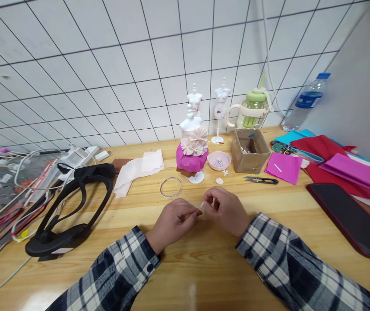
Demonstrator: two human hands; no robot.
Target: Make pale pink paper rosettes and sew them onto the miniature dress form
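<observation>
No text legible; print on blue bottle label too small.

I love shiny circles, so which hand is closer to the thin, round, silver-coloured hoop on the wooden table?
Left. The left hand is just in front of the hoop, on the person's side; the right hand is farther off, to its right.

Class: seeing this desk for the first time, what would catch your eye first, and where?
The magenta skirt on the small white mannequin, near the picture's centre, would probably stand out first, with a pale pleated flower above it. Just nearer, the left hand and right hand have their fingertips close together at a small pale piece. A bulky black frame lies at the left.
</observation>
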